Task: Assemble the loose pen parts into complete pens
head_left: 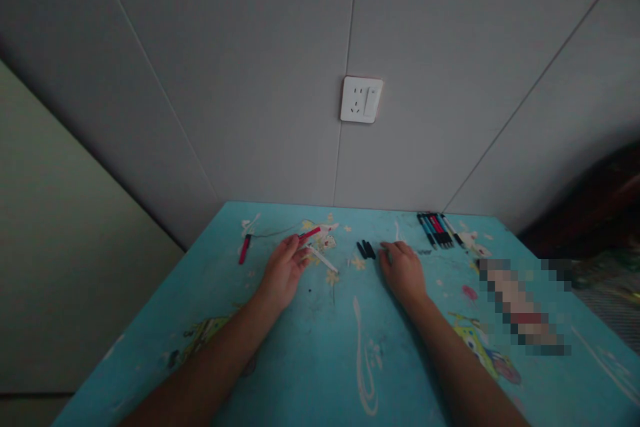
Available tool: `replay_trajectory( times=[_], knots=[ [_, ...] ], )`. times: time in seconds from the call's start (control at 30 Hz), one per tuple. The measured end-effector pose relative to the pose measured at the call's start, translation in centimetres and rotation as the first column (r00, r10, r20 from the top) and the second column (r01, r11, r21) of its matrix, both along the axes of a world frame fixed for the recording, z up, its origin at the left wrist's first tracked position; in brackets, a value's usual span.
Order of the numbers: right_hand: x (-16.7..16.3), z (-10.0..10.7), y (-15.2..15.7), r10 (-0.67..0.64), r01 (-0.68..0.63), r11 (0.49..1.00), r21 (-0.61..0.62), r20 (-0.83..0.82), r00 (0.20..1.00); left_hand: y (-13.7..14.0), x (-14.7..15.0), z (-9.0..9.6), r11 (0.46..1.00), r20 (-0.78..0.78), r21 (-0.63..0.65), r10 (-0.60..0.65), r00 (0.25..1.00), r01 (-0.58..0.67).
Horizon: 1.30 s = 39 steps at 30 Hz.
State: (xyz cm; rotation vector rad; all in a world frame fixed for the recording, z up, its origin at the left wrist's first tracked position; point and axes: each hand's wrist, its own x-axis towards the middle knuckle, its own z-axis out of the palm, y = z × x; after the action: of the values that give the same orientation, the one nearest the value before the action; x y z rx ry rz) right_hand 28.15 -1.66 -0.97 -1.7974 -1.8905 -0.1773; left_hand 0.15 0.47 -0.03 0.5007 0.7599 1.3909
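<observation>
My left hand is closed around a red pen, whose red end points up and to the right. A slim white pen-like stick slants down from beside these fingertips; whether the hand touches it I cannot tell. My right hand rests low over the table, fingers bent and slightly apart, with nothing visible in them. Just left of its fingertips lie several short black pen caps. Another red pen part with a dark end lies on the table, left of my left hand.
A row of pens in black, blue, red and white lies at the table's back right. The blue patterned table meets a grey wall with a white socket. A pixelated patch covers something at the right.
</observation>
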Motion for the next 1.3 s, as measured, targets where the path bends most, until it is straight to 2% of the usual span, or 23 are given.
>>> replay_trajectory(
  times=[0.13, 0.3, 0.43, 0.57, 0.63, 0.8, 0.9, 1.0, 1.1, 1.2, 1.3],
  knots=[
    [-3.0, 0.2, -0.8, 0.225, -0.225, 0.974, -0.005, -0.034, 0.974, -0.2, 0.2, 0.1, 1.0, -0.039, -0.007, -0.03, 0.999, 0.03],
    [-6.0, 0.0, -1.2, 0.266, -0.265, 0.962, -0.07, 0.006, 0.964, -0.9, 0.9, 0.2, 0.995, -0.2, -0.029, -0.103, 0.974, 0.1],
    [-5.9, 0.2, -1.1, 0.258, -0.26, 0.959, -0.11, -0.032, 0.966, -1.6, 1.0, 0.1, 0.958, -0.364, -0.039, -0.277, 0.889, 0.282],
    [-4.5, 0.8, -1.9, 0.294, -0.325, 0.938, -0.12, -0.22, 0.93, -2.5, 1.3, 0.5, 0.874, -0.462, -0.046, -0.448, 0.765, 0.484],
    [-4.0, 1.3, -2.7, 0.3, -0.351, 0.932, -0.091, -0.351, 0.887, -2.9, 1.6, 0.7, 0.845, -0.47, -0.069, -0.496, 0.73, 0.53],
    [-4.4, 2.6, -4.3, 0.256, -0.328, 0.945, 0.003, -0.631, 0.732, -3.6, 2.1, 0.9, 0.801, -0.443, -0.069, -0.559, 0.701, 0.595],
    [-5.2, 3.0, -4.8, 0.254, -0.295, 0.953, 0.067, -0.705, 0.662, -3.7, 2.0, 1.2, 0.77, -0.452, -0.029, -0.578, 0.679, 0.637],
    [-5.5, 2.9, -5.4, 0.29, -0.211, 0.957, 0.201, -0.729, 0.62, -3.9, 1.8, 1.8, 0.756, -0.434, -0.003, -0.591, 0.68, 0.655],
    [-5.4, 2.8, -6.2, 0.399, -0.161, 0.908, 0.387, -0.677, 0.619, -4.3, 1.7, 2.7, 0.695, -0.382, 0.006, -0.663, 0.644, 0.719],
    [-5.3, 3.0, -7.1, 0.573, -0.259, 0.794, 0.55, -0.532, 0.624, -5.1, 1.9, 3.5, 0.584, -0.322, 0.019, -0.765, 0.558, 0.811],
    [-5.3, 3.3, -7.7, 0.67, -0.363, 0.71, 0.603, -0.419, 0.613, -5.7, 2.1, 3.7, 0.47, -0.322, 0.045, -0.828, 0.458, 0.881]
  ],
)
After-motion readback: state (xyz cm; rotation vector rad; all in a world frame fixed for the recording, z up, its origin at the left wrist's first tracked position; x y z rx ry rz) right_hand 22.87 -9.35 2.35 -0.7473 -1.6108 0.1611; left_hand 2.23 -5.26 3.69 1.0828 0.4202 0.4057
